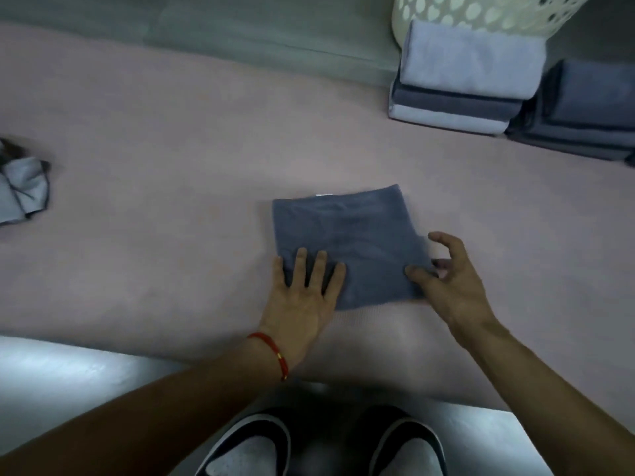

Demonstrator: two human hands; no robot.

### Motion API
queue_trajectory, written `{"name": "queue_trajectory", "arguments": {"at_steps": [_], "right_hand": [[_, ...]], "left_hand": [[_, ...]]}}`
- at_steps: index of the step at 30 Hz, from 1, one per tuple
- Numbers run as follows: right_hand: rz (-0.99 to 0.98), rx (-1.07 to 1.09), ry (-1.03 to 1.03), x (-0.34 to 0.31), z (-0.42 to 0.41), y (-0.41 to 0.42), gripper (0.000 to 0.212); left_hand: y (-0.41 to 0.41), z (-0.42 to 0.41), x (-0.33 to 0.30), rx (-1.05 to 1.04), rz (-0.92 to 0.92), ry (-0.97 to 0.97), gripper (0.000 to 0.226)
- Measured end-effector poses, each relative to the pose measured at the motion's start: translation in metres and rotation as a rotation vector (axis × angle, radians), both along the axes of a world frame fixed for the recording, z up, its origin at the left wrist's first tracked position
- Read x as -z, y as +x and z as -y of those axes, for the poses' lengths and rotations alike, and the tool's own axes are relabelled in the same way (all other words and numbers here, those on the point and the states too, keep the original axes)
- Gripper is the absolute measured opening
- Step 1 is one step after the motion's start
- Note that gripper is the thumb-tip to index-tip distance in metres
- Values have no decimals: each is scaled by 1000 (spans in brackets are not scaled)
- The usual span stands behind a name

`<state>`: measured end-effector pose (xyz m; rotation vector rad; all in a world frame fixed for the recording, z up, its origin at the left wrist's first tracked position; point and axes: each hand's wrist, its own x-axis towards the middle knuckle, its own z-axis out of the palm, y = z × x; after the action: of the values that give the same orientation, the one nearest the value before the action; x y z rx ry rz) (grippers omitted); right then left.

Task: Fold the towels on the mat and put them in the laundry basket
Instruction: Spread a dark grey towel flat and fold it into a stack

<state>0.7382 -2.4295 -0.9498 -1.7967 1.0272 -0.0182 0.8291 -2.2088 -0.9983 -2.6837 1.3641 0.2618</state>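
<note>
A dark blue-grey towel (347,235), folded into a small square, lies on the pink mat (171,132). My left hand (304,290) presses flat on its near left corner with straight fingers. My right hand (446,283) pinches the towel's near right edge between thumb and fingers. The cream laundry basket (481,12) with heart-shaped holes stands at the far right.
A stack of folded light and dark towels (464,73) sits in front of the basket, with a second dark stack (584,111) to its right. A crumpled light towel (20,190) lies at the left edge. My shoes (319,448) stand on the grey floor below.
</note>
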Motion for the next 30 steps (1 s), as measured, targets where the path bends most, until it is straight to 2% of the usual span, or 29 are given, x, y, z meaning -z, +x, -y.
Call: {"name": "queue_trajectory", "arguments": {"at_steps": [2, 4, 6, 8, 10, 11, 13, 15, 17, 20, 22, 24, 26, 29, 30], "right_hand": [[-83, -347, -347, -3, 4, -8, 62], [-80, -689, -598, -7, 9, -7, 78], [-20, -1081, -784, -1, 17, 3, 94], [-7, -1302, -852, 2, 24, 18, 95], [79, -1278, -814, 6, 26, 29, 76], [80, -1233, -722, 2, 28, 31, 63], [-38, -1197, -520, -11, 29, 29, 43], [-127, -1216, -408, -14, 29, 26, 29], [-130, -1155, -327, -15, 29, 26, 20], [32, -853, -111, -14, 38, 33, 18], [93, -682, -27, -14, 41, 38, 13], [55, -568, -60, -7, 40, 44, 11], [-58, -490, -181, 2, 37, 51, 21], [-123, -401, -425, 4, 22, 56, 36], [-149, -418, -589, 3, 15, 56, 41]], "left_hand": [[4, -1, -4, 37, -37, -17, 75], [11, -1, -9, 79, -96, -49, 65], [25, -2, -15, 110, -172, -53, 65], [42, -5, -24, 175, -286, -74, 62], [56, -12, -39, 209, -435, -128, 61], [62, -16, -47, 207, -523, -120, 63], [70, -24, -60, 164, -682, -57, 65], [78, -36, -65, 93, -786, -119, 56], [88, -48, -60, -72, -842, -303, 39], [96, -55, -48, -397, -927, -621, 18], [93, -49, -41, -594, -920, -748, 14], [90, -40, -32, -756, -877, -786, 18], [91, -33, -25, -826, -812, -761, 23], [93, -22, -17, -852, -621, -665, 30], [93, -18, -16, -858, -575, -653, 32]]}}
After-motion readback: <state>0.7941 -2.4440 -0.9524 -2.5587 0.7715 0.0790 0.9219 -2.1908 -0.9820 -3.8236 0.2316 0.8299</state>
